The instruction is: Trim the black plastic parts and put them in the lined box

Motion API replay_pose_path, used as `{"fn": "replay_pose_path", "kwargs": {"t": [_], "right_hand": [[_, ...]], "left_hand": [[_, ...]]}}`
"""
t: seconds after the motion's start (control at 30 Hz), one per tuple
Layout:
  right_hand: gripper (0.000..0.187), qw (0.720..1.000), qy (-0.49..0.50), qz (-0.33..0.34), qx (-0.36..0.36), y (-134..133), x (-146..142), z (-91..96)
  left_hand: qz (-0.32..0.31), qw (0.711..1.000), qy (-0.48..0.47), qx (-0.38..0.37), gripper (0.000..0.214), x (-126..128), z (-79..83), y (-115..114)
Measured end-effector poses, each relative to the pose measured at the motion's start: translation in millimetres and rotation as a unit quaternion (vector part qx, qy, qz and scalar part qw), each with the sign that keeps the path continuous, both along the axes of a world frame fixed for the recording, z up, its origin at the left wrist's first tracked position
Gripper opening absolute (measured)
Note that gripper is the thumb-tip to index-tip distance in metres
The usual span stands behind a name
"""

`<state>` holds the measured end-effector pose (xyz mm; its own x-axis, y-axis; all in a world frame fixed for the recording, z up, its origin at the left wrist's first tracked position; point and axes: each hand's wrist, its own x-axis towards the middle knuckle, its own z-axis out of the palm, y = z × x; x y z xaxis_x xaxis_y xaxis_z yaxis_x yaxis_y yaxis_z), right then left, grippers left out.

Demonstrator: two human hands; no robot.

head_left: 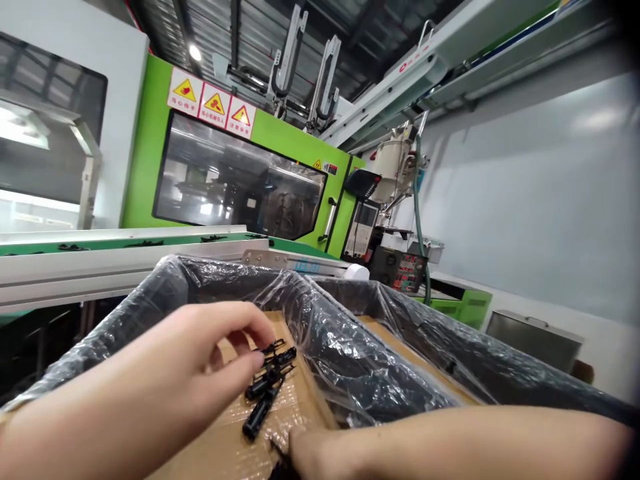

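My left hand (pixel 200 363) reaches in from the lower left and pinches a small cluster of black plastic parts (pixel 267 390) on a sprue, held just above a sheet of brown cardboard (pixel 225 443). The cardboard lies in a box lined with a clear plastic bag (pixel 345 347). My right forearm crosses the bottom edge from the right. Only the knuckles of my right hand (pixel 305 450) show at the bottom centre, beside more black pieces (pixel 279 469). Its fingers are cut off by the frame edge.
Behind the box runs a white-framed conveyor (pixel 115 257) with a green belt carrying black parts. A green moulding machine (pixel 240 180) with a dark window and warning signs stands beyond it. A control panel (pixel 363 223) and a grey wall (pixel 540 200) are to the right.
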<state>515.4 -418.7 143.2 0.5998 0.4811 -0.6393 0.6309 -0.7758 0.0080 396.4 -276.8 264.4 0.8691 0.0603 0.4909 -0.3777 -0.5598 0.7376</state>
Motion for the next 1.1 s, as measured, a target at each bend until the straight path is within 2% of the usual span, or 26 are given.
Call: {"fn": "replay_pose_path", "kwargs": {"t": [0.03,0.1,0.13,0.17,0.2,0.23,0.27,0.3,0.37,0.4,0.43,0.47,0.57,0.63,0.73,0.83,0.87,0.93,1.03,1.1], "right_hand": [[0.036,1.000,0.005,-0.004,0.023,2,0,1.1],[0.024,0.992,0.046,-0.014,0.115,5,4,12.3],[0.018,0.981,0.073,-0.018,0.179,8,8,22.2],[0.014,0.963,0.098,-0.022,0.250,11,12,34.4],[0.015,0.942,0.115,-0.025,0.315,15,15,48.2],[0.019,0.920,0.125,-0.026,0.371,20,17,63.0],[0.023,0.897,0.129,-0.026,0.422,26,19,77.8],[0.026,0.873,0.127,-0.026,0.470,31,18,91.8],[0.031,0.820,0.118,-0.030,0.560,42,14,114.7],[0.031,0.804,0.119,-0.036,0.581,46,10,122.6],[0.030,0.796,0.123,-0.045,0.591,50,7,128.2],[0.029,0.797,0.127,-0.057,0.588,53,4,131.5],[0.027,0.799,0.126,-0.093,0.581,58,-1,133.9],[0.024,0.785,0.123,-0.112,0.597,58,1,133.8],[0.017,0.767,0.147,-0.134,0.610,56,5,134.6],[0.012,0.783,0.187,-0.143,0.576,50,8,133.6],[0.012,0.794,0.208,-0.143,0.552,47,8,132.5],[0.013,0.823,0.243,-0.120,0.499,42,7,129.7],[0.019,0.855,0.241,-0.057,0.455,35,4,126.1],[0.027,0.875,0.211,-0.005,0.436,34,7,123.3]], "left_hand": [[-0.026,0.996,0.022,0.079,0.013,6,-2.9,-5],[-0.041,0.974,0.054,0.217,0.016,18,-12.4,-8],[-0.027,0.966,0.061,0.250,0.014,22,-17.0,-8],[-0.010,0.965,0.071,0.253,0.011,24,-20.5,-7],[0.020,0.972,0.093,0.217,0.011,26,-22.6,-5],[0.060,0.982,0.119,0.136,0.017,27,-23.3,-3],[0.088,0.984,0.153,0.023,0.023,28,-22.8,-1],[0.082,0.972,0.196,-0.101,0.029,28,-21.6,1],[-0.024,0.916,0.255,-0.309,0.032,28,-18.5,5],[-0.086,0.890,0.259,-0.365,0.030,28,-17.3,6],[-0.134,0.874,0.255,-0.391,0.029,28,-16.4,7],[-0.152,0.869,0.246,-0.401,0.028,28,-16.0,7],[-0.101,0.883,0.218,-0.403,0.028,30,-15.7,8],[-0.050,0.913,0.189,-0.359,0.026,32,-15.0,9],[0.055,0.972,0.107,-0.202,0.024,35,-12.9,15],[0.135,0.988,0.018,-0.076,0.019,38,-12.9,19],[0.139,0.990,-0.008,-0.038,0.016,38,-14.3,20],[0.093,0.994,-0.031,0.037,0.011,36,-18.9,18],[0.005,0.992,0.018,0.126,0.015,32,-25.1,14],[-0.008,0.990,0.050,0.135,0.013,31,-25.1,13]]}}
